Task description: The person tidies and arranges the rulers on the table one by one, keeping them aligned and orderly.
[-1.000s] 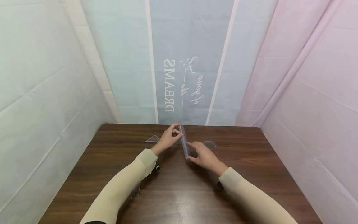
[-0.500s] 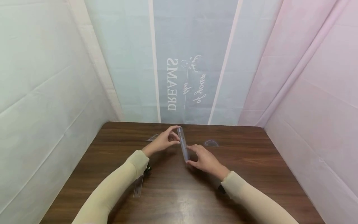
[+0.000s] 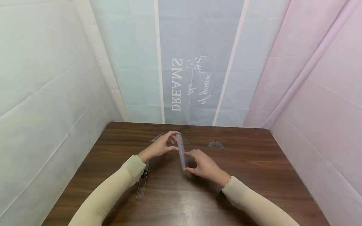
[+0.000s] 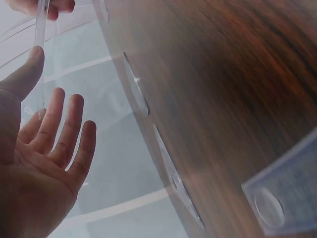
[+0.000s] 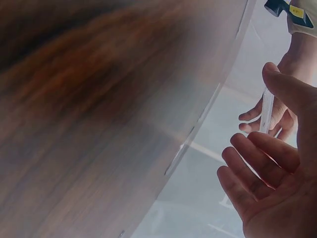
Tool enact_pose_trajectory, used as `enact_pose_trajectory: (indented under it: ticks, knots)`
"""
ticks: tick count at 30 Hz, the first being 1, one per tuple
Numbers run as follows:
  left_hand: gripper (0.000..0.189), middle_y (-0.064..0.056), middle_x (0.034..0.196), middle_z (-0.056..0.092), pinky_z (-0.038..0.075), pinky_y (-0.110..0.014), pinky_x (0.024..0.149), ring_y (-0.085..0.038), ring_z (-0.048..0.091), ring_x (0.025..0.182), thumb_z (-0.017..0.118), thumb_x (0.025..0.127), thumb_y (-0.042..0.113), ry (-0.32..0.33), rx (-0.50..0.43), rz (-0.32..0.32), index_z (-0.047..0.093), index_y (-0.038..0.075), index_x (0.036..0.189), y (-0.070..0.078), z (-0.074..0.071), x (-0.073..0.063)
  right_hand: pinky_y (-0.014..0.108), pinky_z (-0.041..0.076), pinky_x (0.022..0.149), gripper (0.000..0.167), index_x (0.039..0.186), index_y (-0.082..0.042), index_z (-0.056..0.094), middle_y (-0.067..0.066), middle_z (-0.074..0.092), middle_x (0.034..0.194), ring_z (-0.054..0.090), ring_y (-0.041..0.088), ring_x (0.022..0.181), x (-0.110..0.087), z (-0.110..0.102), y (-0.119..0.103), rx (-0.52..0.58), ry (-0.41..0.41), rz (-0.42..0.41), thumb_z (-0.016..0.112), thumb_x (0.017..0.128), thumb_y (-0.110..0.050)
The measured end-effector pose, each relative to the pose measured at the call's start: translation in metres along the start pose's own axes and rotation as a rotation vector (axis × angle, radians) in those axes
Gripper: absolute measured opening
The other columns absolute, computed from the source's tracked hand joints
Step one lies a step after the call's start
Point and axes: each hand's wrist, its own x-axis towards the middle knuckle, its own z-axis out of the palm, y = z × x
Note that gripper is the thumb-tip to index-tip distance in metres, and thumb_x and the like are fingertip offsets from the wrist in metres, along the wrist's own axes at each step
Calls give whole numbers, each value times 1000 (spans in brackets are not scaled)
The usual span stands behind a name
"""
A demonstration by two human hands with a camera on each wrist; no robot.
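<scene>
Both hands hold a long, flat clear plastic piece (image 3: 181,153) up above the wooden table, tilted and with a bluish tint; its exact kind is unclear. My left hand (image 3: 161,145) has its index fingertip at the far end and the thumb lower on the left side. At the near end my right hand (image 3: 205,164) touches it with thumb and index finger. Seen from the left wrist, the piece (image 4: 41,22) appears as a narrow strip between thumb and fingers. In the right wrist view it (image 5: 266,111) also looks edge-on, partly hidden behind the fingers.
A clear protractor (image 3: 216,144) lies right of the hands. Behind the left hand lies a clear set square (image 3: 156,138), partly covered. A clear ruler (image 3: 140,188) lies beside the left forearm. Another faint clear piece (image 3: 185,142) lies behind the held one. Cloth walls (image 3: 141,62) enclose the table.
Both hands and the clear plastic piece have come nearer to the person and slightly left in view. The left thumb has straightened out. More of the ruler shows by the left forearm.
</scene>
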Motion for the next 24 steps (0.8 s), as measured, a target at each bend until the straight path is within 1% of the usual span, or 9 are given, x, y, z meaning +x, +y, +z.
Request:
enact_pose_trajectory:
  ticks: [2,5,9,12,14,19,24]
  knots:
    - [75,-6,124,65,56,-43,102,-23,67,114,86,94,19,-4,12,-28,46,9,156,1,-2,-5,47,58,96,64,139,-4,68,9,70,129,66,24,117,0,2,-3,-5,0,-19,91,90,-38]
    - [73,-3,125,65,56,-43,102,-21,66,114,87,93,22,0,46,-45,49,11,154,1,-5,-11,45,59,95,61,137,-6,69,6,71,126,66,22,115,0,3,-8,0,1,-35,91,89,-38]
    - [71,-6,126,65,55,-45,101,-25,66,114,87,93,23,1,80,-34,52,8,152,0,-7,-19,43,58,94,60,136,-8,70,4,72,122,66,20,111,0,7,-15,6,-11,-51,91,89,-38]
    - [71,-8,127,64,55,-47,102,-29,66,115,88,92,23,-8,95,-29,52,6,151,-1,-9,-24,43,58,96,61,137,-7,69,5,72,123,66,19,113,0,10,-18,11,-37,-57,91,89,-38]
    - [71,-8,127,63,55,-46,102,-29,65,115,89,91,23,-21,106,-31,53,5,150,-2,-10,-27,44,58,99,61,137,-7,69,7,72,126,66,20,116,-1,12,-21,16,-54,-58,91,90,-37]
    - [69,-7,129,63,54,-45,104,-26,64,118,89,91,25,-63,151,-30,55,5,148,-4,-13,-35,44,57,103,59,138,-7,68,6,71,129,65,22,122,-3,14,-31,9,-103,-60,90,91,-36]
    - [68,-8,135,63,52,-49,108,-29,61,126,88,92,33,-119,158,-53,57,6,146,-7,-16,-46,43,57,103,59,138,-8,69,4,72,130,65,21,123,-6,17,-41,10,-149,-49,88,92,-41]
